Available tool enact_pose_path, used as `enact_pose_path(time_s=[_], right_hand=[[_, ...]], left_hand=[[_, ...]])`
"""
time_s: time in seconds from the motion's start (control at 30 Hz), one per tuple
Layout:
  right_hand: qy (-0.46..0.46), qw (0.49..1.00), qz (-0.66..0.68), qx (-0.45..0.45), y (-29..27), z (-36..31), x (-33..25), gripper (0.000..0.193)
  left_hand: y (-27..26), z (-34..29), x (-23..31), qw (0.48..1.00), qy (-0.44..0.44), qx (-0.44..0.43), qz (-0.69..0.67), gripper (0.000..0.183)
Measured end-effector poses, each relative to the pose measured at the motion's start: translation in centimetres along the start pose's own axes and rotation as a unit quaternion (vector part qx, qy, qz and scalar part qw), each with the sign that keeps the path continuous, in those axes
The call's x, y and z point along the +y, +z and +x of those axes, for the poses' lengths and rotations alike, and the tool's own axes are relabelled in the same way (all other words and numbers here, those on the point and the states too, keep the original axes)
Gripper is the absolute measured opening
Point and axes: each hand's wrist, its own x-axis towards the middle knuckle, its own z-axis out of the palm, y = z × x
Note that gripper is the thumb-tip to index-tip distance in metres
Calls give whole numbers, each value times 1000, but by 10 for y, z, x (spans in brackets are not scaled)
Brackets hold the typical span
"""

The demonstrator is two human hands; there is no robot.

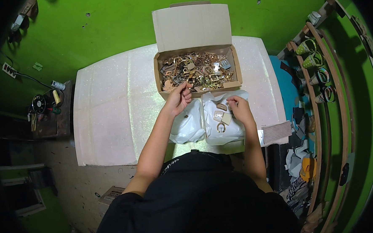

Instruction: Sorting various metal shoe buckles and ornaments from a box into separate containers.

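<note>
An open cardboard box (160, 54) full of mixed gold and silver metal buckles and fittings (199, 69) stands at the back of the table. My left hand (179, 101) is closed at the box's front edge, its fingertips pinched together; whatever they hold is too small to make out. Over the right white plastic-lined tray (213, 137), my right hand (240, 109) has its fingers curled together, their contents hidden. Beside it lie a brownish buckle (222, 107), pale square pieces (226, 119) and a round gold buckle (221, 127). The left white plastic-lined tray (187, 133) holds one small dark piece (186, 116).
A pale shiny cover (106, 108) spreads over the table. Striped sheets (276, 131) lie at its right front corner. On the left stands a small dark table (55, 117) with thread spools. A wooden rack (317, 122) and scraps of material (298, 159) are on the right.
</note>
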Motion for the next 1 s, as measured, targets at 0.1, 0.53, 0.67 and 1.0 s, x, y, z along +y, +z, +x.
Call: enact_pose_path(time_s=[0.1,0.53,0.67,1.0], right_hand=[[-11,994,104,-8,0,13,-42,15],[-9,931,327,-160,48,61,-94,17],[34,924,346,-157,44,58,-102,14],[55,856,497,-131,36,56,-89,19]], left_hand=[[1,-3,2,1000,-10,-8,-5,20],[8,-12,11,993,-28,-56,103,23],[8,-14,12,995,-42,-8,86,24],[2,-16,15,996,-43,-52,55,28]])
